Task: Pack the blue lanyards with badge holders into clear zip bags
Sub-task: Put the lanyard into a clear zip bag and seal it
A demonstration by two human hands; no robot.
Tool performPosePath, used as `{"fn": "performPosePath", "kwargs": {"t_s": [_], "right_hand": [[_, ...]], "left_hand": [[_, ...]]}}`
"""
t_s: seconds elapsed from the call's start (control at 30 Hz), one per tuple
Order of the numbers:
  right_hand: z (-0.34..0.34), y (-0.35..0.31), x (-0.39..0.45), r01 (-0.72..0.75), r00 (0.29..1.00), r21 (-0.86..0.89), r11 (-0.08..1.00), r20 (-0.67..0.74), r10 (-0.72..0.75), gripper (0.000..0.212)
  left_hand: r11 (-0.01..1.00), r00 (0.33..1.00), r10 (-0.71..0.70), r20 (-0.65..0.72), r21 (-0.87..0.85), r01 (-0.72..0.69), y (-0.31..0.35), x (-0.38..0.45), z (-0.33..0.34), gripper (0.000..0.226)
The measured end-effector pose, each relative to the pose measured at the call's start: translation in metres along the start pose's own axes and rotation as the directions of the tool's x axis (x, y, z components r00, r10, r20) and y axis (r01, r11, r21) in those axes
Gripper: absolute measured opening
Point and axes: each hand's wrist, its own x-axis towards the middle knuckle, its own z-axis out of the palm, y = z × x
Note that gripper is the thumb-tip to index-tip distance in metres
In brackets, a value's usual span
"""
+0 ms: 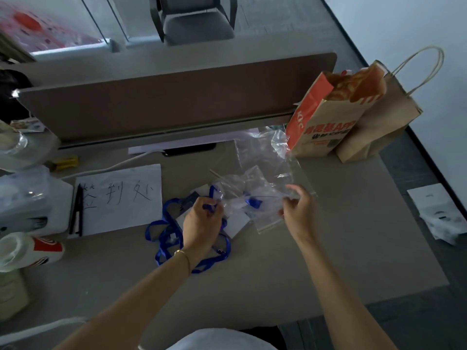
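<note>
Lanyards [166,233], blue, lie in a tangled heap on the desk [328,248], mostly under and to the left of the left hand [202,223]. One strap end rises from the heap into that hand; another blue piece [254,202] shows through the clear zip bag [267,195] between the two hands. White badge cards [238,221] lie under the bag, just right of the left hand.

Head view, edges and room: bag mouth faces left toward the left hand; its zip strip [267,227] runs along the near edge. A second clear bag [262,152] lies behind, touching the red-and-brown paper bag [321,122], which stands against a plain brown handled bag [379,122] at the desk's far right. Divider panel [177,102] closes off the back. Left of the heap: a white sheet [121,198] with handwritten characters, a black pen [77,210] on its left margin. Bottles and plastic wrap crowd the left edge. Bare desk surface lies in front of the hands and to the right of the zip bag; the right desk edge is well apart from the right hand [297,205].

Grip: left hand fingers curled, pinching a blue strap at the bag mouth. Right hand fingers partly curled, pinching the bag's film at its right side, lifting it slightly off the desk. A thin bracelet [183,255] sits on the left wrist.
</note>
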Motion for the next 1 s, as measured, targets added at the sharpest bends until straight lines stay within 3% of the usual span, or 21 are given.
{"fn": "performPosePath", "kwargs": {"t_s": [0.03,0.1,0.43,0.6,0.8,1.0], "right_hand": [[-0.002,-0.01,-0.002,0.005,1.0,0.064,0.998,0.022,-0.007,0.026],[-0.006,-0.032,-0.005,0.043,0.999,0.121,0.992,0.0,-0.043,0.013],[-0.031,-0.118,-0.025,0.126,0.984,0.473,0.872,-0.17,-0.051,0.017],[-0.03,-0.128,-0.045,0.026,0.999,0.562,0.827,-0.054,0.005,0.012],[-0.043,-0.126,-0.084,-0.12,0.984,0.618,0.777,0.18,0.008,0.022],[-0.015,-0.117,-0.073,-0.183,0.975,0.624,0.76,0.217,0.056,0.031]], "left_hand": [[0.986,0.996,-0.089,0.019,-0.141,0.091,0.005,0.004,-0.006,0.013],[0.949,0.99,-0.135,0.031,-0.282,0.138,0.016,0.009,-0.018,0.01],[0.82,0.962,0.138,-0.235,-0.518,-0.244,0.08,-0.017,-0.095,0.005],[0.755,0.969,0.12,-0.213,-0.615,-0.229,0.077,-0.038,-0.123,0.006],[0.749,0.955,0.129,-0.266,-0.606,-0.269,0.058,-0.065,-0.153,0.031],[0.764,0.962,0.072,-0.263,-0.605,-0.223,0.037,-0.045,-0.145,0.029]]}}
